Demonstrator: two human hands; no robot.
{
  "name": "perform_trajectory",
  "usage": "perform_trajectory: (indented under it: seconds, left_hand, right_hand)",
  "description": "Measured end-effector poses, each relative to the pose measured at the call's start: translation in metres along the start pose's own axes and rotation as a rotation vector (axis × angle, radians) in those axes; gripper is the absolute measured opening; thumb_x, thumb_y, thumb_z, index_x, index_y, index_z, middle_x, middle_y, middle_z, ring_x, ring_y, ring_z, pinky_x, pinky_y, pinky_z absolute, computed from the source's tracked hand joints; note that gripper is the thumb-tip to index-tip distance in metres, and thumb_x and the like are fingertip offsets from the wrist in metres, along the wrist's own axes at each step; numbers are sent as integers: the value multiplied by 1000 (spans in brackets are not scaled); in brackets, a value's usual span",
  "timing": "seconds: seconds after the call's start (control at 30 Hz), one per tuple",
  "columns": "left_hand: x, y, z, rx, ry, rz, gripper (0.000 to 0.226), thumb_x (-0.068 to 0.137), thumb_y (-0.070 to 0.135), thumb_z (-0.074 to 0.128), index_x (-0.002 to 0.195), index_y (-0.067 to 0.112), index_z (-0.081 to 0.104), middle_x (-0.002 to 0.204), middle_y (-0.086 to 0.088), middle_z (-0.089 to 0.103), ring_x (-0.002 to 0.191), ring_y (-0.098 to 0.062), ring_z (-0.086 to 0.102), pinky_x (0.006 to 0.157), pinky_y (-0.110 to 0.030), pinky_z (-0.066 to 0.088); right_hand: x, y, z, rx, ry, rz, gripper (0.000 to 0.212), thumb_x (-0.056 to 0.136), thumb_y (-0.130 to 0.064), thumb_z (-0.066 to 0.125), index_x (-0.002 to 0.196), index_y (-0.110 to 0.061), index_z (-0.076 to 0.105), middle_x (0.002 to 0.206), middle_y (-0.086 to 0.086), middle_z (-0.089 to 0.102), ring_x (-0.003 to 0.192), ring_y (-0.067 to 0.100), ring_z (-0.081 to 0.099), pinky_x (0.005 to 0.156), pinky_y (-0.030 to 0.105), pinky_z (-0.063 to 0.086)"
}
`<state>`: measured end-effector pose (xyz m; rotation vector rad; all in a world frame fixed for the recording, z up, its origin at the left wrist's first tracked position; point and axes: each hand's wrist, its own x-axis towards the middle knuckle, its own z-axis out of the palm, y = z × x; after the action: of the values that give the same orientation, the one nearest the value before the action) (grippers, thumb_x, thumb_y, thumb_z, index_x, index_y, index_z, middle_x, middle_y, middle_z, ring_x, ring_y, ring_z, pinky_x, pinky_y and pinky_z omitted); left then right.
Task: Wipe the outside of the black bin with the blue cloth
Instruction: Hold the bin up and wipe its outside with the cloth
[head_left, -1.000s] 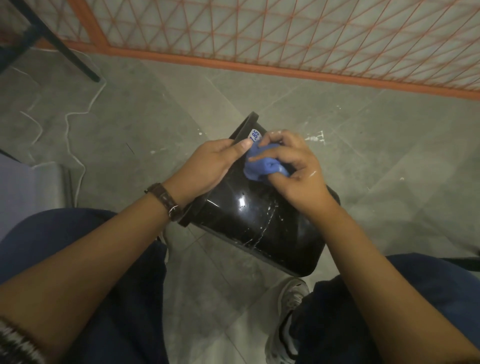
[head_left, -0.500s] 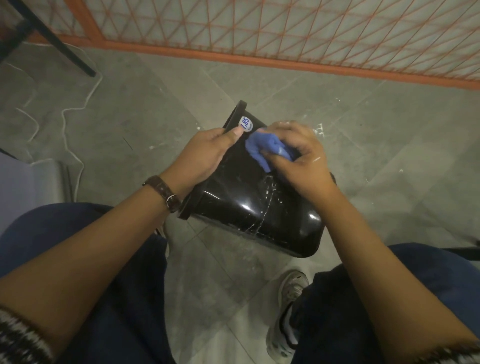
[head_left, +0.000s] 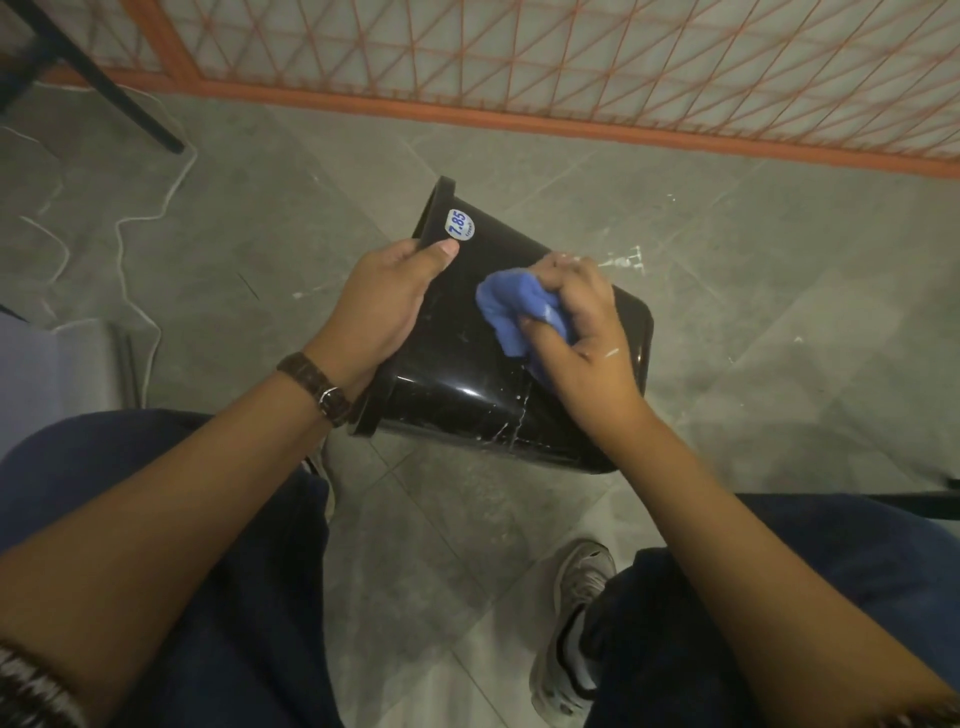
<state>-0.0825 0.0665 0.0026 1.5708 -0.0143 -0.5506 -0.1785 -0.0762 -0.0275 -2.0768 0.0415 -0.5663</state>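
Observation:
A glossy black bin (head_left: 457, 384) is held tilted on its side above the floor, its rim to the left and its base to the right. A white round sticker reading 7.85 (head_left: 461, 224) sits near the rim. My left hand (head_left: 387, 301) grips the rim, thumb on the outer wall. My right hand (head_left: 582, 322) holds a bunched blue cloth (head_left: 511, 304) and presses it on the bin's upper side wall. White streaks run down the wall below the cloth.
Grey tiled floor (head_left: 727, 312) lies beneath. An orange lattice screen (head_left: 571, 62) stands at the back. A white cable (head_left: 140, 218) snakes at the left beside a dark furniture leg (head_left: 130, 109). My blue-trousered knees and a grey shoe (head_left: 576, 623) are below.
The cloth and my right hand have slid from near the sticker at the rim toward the bin's base. The bin has turned a little, and the sticker is now fully uncovered.

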Motion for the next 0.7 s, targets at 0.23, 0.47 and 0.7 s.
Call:
perform_trajectory:
  seconds: [0.23, 0.47, 0.7]
  left_hand:
    - [1, -4, 1, -27, -45, -63, 17, 95, 19, 51, 88, 16, 66, 70, 7, 73, 68, -7, 70, 71, -25, 55]
    - [-1, -1, 4, -82, 49, -62, 17, 93, 13, 52, 84, 14, 66, 61, 5, 70, 57, -6, 67, 61, -20, 54]
    - [-8, 5, 1, -44, 11, -50, 16, 94, 13, 51, 87, 19, 64, 71, 9, 70, 61, -2, 68, 63, -18, 56]
  right_hand:
    - [1, 24, -7, 38, 248, 396, 21, 82, -13, 49, 94, -30, 56, 98, -3, 55, 95, 23, 56, 85, 48, 48]
    - [-1, 0, 9, 132, -53, 67, 19, 83, -3, 54, 96, -14, 63, 99, -8, 58, 100, 10, 54, 93, 29, 42]
    - [-1, 32, -11, 206, 182, 440, 20, 76, -18, 46, 77, -31, 61, 83, 5, 62, 76, 26, 58, 67, 40, 49]
